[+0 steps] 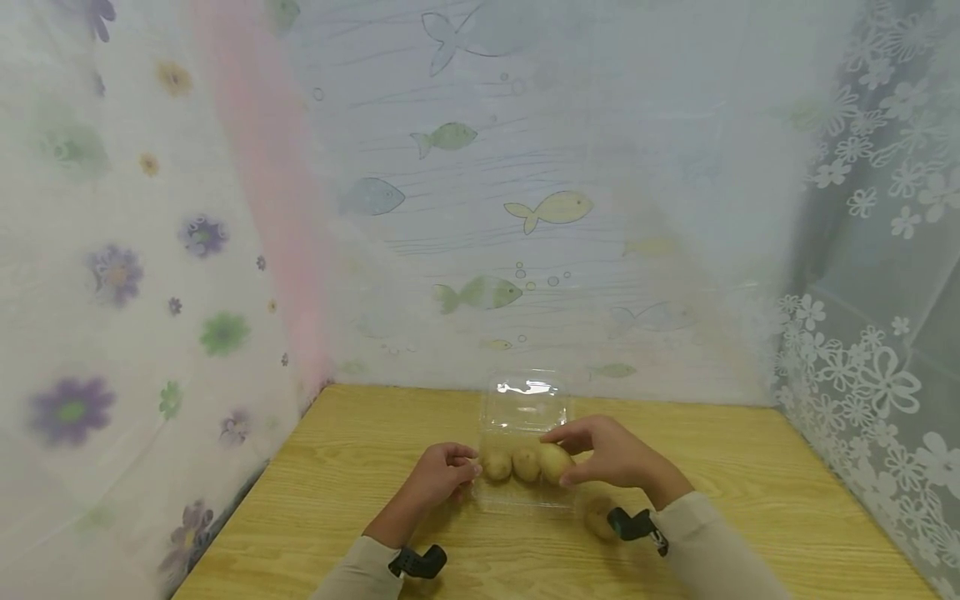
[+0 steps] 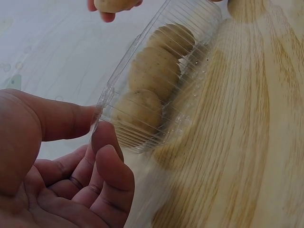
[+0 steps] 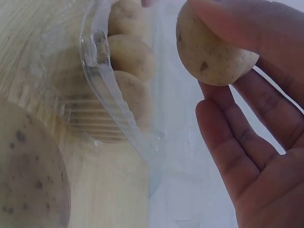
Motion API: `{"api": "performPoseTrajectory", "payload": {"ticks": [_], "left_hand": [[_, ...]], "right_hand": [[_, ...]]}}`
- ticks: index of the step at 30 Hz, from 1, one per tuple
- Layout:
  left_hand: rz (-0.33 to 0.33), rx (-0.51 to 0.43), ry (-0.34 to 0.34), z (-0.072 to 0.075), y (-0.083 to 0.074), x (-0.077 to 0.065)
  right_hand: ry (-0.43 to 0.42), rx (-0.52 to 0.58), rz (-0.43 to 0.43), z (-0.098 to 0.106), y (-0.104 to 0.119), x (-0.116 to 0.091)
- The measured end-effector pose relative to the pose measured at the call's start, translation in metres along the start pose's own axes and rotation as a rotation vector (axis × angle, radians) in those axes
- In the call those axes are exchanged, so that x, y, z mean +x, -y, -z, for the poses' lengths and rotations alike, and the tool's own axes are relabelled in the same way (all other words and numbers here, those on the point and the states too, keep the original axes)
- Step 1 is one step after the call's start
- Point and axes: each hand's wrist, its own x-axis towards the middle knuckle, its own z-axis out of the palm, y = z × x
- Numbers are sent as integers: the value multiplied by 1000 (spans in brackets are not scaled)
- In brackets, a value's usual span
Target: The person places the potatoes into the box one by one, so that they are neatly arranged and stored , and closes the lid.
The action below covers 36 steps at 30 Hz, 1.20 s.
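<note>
A clear plastic box (image 1: pixel 517 502) sits on the table with its hinged lid (image 1: pixel 525 410) open toward the back. Three potatoes lie in a row inside; in the left wrist view the nearest potato (image 2: pixel 137 113) shows through the ribbed wall. With thumb and index finger my left hand (image 1: pixel 444 475) pinches the box's left rim. My right hand (image 1: pixel 611 450) grips another potato (image 3: pixel 209 52) between thumb and fingers, above the right end of the box. In the head view this held potato (image 1: pixel 556 463) hides the rightmost one in the box.
A loose potato (image 1: pixel 598 518) lies on the wood-grain table (image 1: pixel 750 475) under the right wrist, large at the left of the right wrist view. Printed plastic curtains (image 1: pixel 660 333) hang behind the table and along both sides.
</note>
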Motion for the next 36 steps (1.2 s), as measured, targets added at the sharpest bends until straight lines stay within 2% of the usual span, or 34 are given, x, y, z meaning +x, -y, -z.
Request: {"api": "performPoseTrajectory", "payload": {"ticks": [15,30,36], "left_hand": [[13,3,-4,-1,-1,0],[5,1,9,1,-1,1],[1,10,7,1,-1,0]], "right_hand": [[12,-29,65,-19,-4,21],[-6,-224,78,-36,0,34],[5,-211,82,-43,-5,40]]}}
